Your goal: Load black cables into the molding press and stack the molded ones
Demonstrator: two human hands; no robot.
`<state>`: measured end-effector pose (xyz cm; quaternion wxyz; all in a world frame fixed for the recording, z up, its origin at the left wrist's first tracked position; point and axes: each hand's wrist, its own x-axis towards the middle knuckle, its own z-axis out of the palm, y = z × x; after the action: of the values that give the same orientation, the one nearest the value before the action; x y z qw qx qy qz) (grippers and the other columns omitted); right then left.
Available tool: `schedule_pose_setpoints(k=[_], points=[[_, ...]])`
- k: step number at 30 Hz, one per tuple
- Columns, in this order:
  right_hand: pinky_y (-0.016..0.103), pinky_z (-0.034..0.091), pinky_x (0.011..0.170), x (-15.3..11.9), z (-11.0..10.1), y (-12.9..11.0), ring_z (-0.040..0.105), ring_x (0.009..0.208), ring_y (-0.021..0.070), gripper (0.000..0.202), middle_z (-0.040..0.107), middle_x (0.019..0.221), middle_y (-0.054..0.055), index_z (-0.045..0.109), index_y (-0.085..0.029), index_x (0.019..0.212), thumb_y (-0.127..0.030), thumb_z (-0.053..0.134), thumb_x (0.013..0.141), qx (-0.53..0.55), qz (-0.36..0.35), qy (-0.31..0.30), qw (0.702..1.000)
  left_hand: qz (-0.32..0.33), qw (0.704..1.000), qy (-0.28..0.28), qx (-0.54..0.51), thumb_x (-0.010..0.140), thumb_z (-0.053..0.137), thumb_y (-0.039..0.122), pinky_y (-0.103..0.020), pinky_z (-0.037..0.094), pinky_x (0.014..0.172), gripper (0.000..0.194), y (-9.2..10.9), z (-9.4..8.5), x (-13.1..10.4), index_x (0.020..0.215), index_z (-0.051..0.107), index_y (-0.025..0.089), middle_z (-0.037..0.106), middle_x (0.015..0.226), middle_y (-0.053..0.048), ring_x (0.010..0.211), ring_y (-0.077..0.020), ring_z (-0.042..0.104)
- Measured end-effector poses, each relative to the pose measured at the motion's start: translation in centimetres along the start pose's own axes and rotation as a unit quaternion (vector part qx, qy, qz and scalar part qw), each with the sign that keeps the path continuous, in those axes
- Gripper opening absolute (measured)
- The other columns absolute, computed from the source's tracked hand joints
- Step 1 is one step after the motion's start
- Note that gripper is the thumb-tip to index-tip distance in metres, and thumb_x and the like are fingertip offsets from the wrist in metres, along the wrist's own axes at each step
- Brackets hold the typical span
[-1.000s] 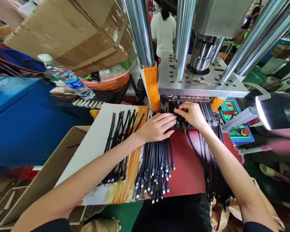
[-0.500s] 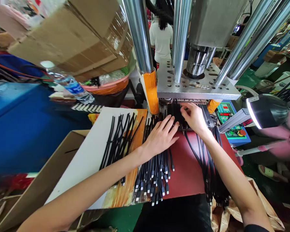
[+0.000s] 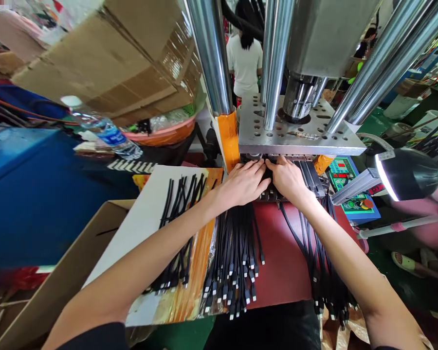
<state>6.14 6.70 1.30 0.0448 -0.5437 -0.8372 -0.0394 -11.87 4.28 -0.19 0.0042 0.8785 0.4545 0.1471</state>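
Both my hands are at the black mould (image 3: 273, 190) under the press's steel plate (image 3: 302, 143). My left hand (image 3: 245, 184) lies over the mould's left side, fingers stretched forward and thumb apart. My right hand (image 3: 287, 179) presses at the mould's back edge with curled fingers, its index fingertip close to the left fingertips. Whatever lies under the fingertips is too small and hidden to make out. Below my left hand hangs a bundle of black USB cables (image 3: 237, 253), pale plugs toward me. More black cables (image 3: 323, 272) hang below my right forearm.
Another group of black cables (image 3: 182, 204) lies on the white board (image 3: 142, 214) at left. A lit lamp (image 3: 405, 172) and a control panel (image 3: 354, 187) stand at right. Steel columns (image 3: 213, 63) rise around the press. A water bottle (image 3: 105, 131) and cardboard box (image 3: 105, 63) are back left.
My left hand has moved forward onto the mould. My right hand has lowered from just above the mould, and its fingertips now meet its back edge beside the left ones.
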Motion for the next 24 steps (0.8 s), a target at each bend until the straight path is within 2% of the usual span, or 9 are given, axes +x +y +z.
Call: schedule_pose_setpoints(k=[4, 8, 11, 14, 16, 19, 21, 24], points=[[0.039, 0.054, 0.094, 0.9, 0.5, 0.6, 0.068, 0.121, 0.0338, 0.058, 0.065, 0.14, 0.022, 0.053, -0.021, 0.161, -0.016, 0.037, 0.105, 0.001, 0.006, 0.02, 1.0, 0.004, 1.0, 0.017, 0.019, 0.11, 0.041, 0.038, -0.06, 0.039, 0.124, 0.055, -1.3, 0.7, 1.2, 0.156, 0.052, 0.009, 0.058, 0.158, -0.023, 0.148, -0.039, 0.054], [0.04, 0.054, 0.094, 2.7, 0.8, 0.9, 0.071, 0.116, 0.0328, 0.054, 0.074, 0.129, 0.02, 0.059, -0.021, 0.154, -0.015, 0.037, 0.106, 0.011, 0.01, 0.02, 1.0, -0.006, 0.998, 0.036, 0.053, 0.108, 0.044, 0.036, -0.06, 0.045, 0.116, 0.052, -1.6, 0.9, 2.4, 0.149, 0.058, 0.008, 0.065, 0.147, -0.025, 0.131, -0.0407, 0.066], [0.043, 0.051, 0.1, 4.5, 0.9, 1.1, 0.067, 0.123, 0.0341, 0.051, 0.073, 0.135, 0.021, 0.065, -0.017, 0.147, -0.014, 0.035, 0.106, 0.014, 0.018, 0.026, 0.999, -0.011, 0.997, 0.048, 0.061, 0.106, 0.046, 0.033, -0.061, 0.047, 0.114, 0.049, -1.9, 0.9, 3.6, 0.14, 0.063, 0.002, 0.066, 0.142, -0.031, 0.13, -0.0434, 0.066], [0.045, 0.049, 0.105, 5.3, 0.7, 1.6, 0.063, 0.129, 0.0357, 0.051, 0.07, 0.14, 0.023, 0.067, -0.012, 0.144, -0.014, 0.035, 0.105, 0.023, 0.019, 0.028, 0.999, -0.012, 0.997, 0.059, 0.056, 0.105, 0.045, 0.029, -0.058, 0.047, 0.115, 0.044, -2.6, 1.0, 4.8, 0.131, 0.067, 0.001, 0.068, 0.137, -0.032, 0.132, -0.0412, 0.065], [0.043, 0.048, 0.106, 4.3, 0.4, 1.9, 0.063, 0.127, 0.0336, 0.051, 0.071, 0.137, 0.021, 0.068, -0.014, 0.145, -0.012, 0.039, 0.103, 0.032, 0.005, 0.021, 0.999, -0.013, 0.997, 0.065, 0.045, 0.105, 0.045, 0.026, -0.053, 0.049, 0.115, 0.041, -3.1, 1.2, 5.2, 0.13, 0.068, 0.003, 0.071, 0.134, -0.029, 0.13, -0.0372, 0.067], [0.042, 0.048, 0.105, 0.3, 0.3, 2.1, 0.06, 0.125, 0.0311, 0.054, 0.068, 0.138, 0.016, 0.07, -0.022, 0.145, -0.01, 0.043, 0.1, 0.049, -0.024, 0.039, 0.998, -0.015, 0.997, 0.072, 0.025, 0.108, 0.042, 0.027, -0.049, 0.052, 0.114, 0.042, -3.2, 1.6, 3.7, 0.137, 0.065, 0.007, 0.073, 0.133, -0.023, 0.13, -0.0336, 0.068], [0.043, 0.048, 0.101, -3.1, 0.6, 1.9, 0.058, 0.121, 0.0309, 0.056, 0.066, 0.136, 0.015, 0.073, -0.026, 0.143, -0.008, 0.043, 0.1, 0.065, -0.047, 0.068, 0.994, -0.014, 0.996, 0.087, 0.01, 0.11, 0.039, 0.03, -0.051, 0.05, 0.119, 0.046, -2.7, 1.8, 1.4, 0.145, 0.06, 0.007, 0.068, 0.143, -0.023, 0.138, -0.0333, 0.063], [0.044, 0.047, 0.096, -7.0, 0.9, 1.4, 0.056, 0.113, 0.0301, 0.058, 0.064, 0.132, 0.016, 0.072, -0.025, 0.144, -0.004, 0.042, 0.099, 0.076, -0.082, 0.092, 0.989, 0.014, 0.993, 0.114, -0.029, 0.111, 0.039, 0.031, -0.053, 0.043, 0.128, 0.048, -0.9, 1.9, -2.9, 0.15, 0.058, 0.011, 0.059, 0.157, -0.019, 0.151, -0.0306, 0.052]])
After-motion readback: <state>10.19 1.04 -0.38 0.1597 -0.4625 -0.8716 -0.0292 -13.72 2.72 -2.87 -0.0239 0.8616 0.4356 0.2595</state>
